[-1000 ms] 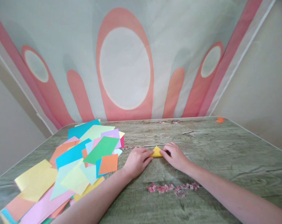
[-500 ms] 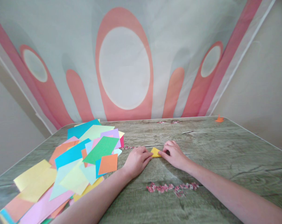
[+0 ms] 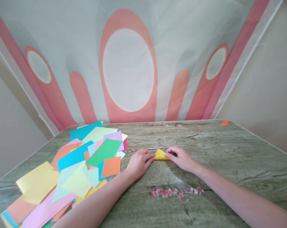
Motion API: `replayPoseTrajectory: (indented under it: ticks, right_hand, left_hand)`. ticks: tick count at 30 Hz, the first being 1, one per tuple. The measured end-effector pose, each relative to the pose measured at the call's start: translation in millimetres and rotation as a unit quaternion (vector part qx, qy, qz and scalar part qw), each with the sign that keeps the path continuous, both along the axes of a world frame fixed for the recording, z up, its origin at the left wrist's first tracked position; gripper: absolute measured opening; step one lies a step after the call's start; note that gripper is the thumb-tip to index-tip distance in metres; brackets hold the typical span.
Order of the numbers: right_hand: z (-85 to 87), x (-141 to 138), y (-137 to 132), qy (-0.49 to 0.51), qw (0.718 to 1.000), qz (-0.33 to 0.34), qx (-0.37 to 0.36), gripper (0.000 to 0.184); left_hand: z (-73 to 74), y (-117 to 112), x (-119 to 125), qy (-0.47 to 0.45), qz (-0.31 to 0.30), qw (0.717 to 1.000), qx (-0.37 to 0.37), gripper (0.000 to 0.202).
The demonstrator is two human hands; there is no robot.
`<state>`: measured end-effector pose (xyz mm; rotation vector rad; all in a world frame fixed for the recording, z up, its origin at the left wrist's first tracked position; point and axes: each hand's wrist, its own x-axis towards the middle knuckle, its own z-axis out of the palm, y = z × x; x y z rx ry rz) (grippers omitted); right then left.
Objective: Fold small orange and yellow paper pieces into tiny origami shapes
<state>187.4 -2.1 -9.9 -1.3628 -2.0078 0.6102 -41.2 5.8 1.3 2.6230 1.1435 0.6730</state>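
A small folded piece of yellow paper (image 3: pixel 160 155), roughly triangular with its point away from me, lies on the table between my hands. My left hand (image 3: pixel 139 163) rests on the table, its fingers close together and their tips on the paper's left corner. On the other side my right hand (image 3: pixel 181 157) pinches the right corner between thumb and curled fingers. Both corners of the paper are partly hidden under the fingertips.
Left of my arm spreads a loose pile of coloured paper sheets (image 3: pixel 105 152). A small folded orange paper piece (image 3: pixel 224 122) stands near the far right corner of the wood-grain table (image 3: pixel 205 209). A pink-and-grey patterned cloth (image 3: pixel 86 19) hangs behind the table's far edge.
My right hand has shifted slightly right along the yellow paper's edge, and more of the paper shows. The left hand stays at its corner. The whole view has shifted slightly.
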Motion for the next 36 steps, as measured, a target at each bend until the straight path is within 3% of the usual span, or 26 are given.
replayPoseTrajectory:
  ticks: [15, 24, 36]
  right_hand:
    - [-3.7, -7.1, -4.7, -0.044, 0.998, -0.033, 0.037, 0.016]
    - [-3.1, -7.0, -6.5, -0.045, 0.997, -0.023, 0.052, 0.017]
    - [-6.5, -7.4, -11.9, -0.121, 0.985, 0.027, 0.119, 0.024]
  left_hand:
    - [-0.2, -0.1, 1.0, 0.021, -0.019, 1.0, 0.001, 0.026]
    - [-0.1, 0.5, 1.8, 0.036, -0.047, 0.998, 0.01, 0.029]
    - [-2.1, 1.5, 1.9, 0.044, -0.043, 0.998, 0.008, 0.031]
